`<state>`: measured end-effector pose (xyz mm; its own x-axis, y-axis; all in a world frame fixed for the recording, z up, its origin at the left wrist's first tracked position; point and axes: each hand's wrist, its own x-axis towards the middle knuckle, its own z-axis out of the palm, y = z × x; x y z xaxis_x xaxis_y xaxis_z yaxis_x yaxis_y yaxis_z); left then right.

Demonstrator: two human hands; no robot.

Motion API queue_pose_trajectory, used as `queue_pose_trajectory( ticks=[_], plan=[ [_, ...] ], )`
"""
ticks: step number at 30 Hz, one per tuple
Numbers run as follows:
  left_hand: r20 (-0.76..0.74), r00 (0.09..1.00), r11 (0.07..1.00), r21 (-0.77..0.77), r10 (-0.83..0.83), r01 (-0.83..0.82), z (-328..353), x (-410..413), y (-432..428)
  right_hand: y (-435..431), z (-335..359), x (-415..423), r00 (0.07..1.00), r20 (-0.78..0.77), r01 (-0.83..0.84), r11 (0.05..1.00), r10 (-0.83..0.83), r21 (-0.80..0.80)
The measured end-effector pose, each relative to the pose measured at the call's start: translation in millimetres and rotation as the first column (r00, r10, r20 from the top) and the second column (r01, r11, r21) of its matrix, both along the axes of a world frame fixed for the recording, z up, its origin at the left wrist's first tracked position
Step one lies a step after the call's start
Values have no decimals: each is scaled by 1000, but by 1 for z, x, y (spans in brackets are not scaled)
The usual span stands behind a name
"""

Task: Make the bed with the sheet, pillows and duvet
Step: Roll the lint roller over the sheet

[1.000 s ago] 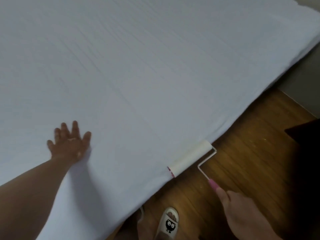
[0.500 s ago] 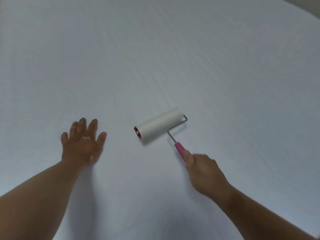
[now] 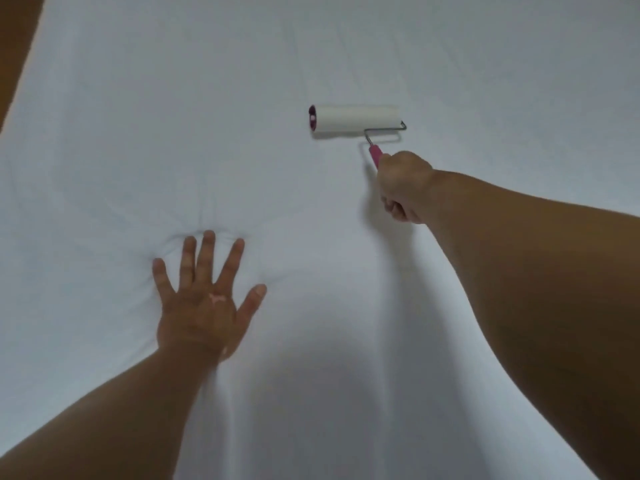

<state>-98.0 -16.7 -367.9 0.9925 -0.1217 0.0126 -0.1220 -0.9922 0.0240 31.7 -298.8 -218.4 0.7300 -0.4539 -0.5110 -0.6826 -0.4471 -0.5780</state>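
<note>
A white sheet [image 3: 346, 46] covers the bed and fills almost the whole view, seen from above by the person leaning over it. The left hand [image 3: 204, 306] lies palm down on the sheet at lower left, its fingers [image 3: 207, 251] straight and spread wide apart, thumb out to the side; the fabric dimples and creases softly around the fingertips where they press in. The right hand [image 3: 403, 187] reaches further up the bed on the right, its fingers curled tightly around the pink handle of a lint roller [image 3: 355, 121]. The roller's white drum lies sideways on the sheet, just beyond that hand, joined to the handle by a thin metal wire. A strip of brown floor [image 3: 15, 46] shows along the upper left edge, beside the sheet.
</note>
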Motion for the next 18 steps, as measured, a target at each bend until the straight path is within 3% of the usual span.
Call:
queue_pose_trajectory(
  ticks=[9,18],
  plan=[
    [-23,1000,1000,-24,11,-12,-1,5,3,-4,-30,-38,987,-158,6,995,-22,-101],
    [-126,990,998,-3,61,-62,18,5,4,-18,-21,-149,973,-230,-70,986,33,-152]
  ],
)
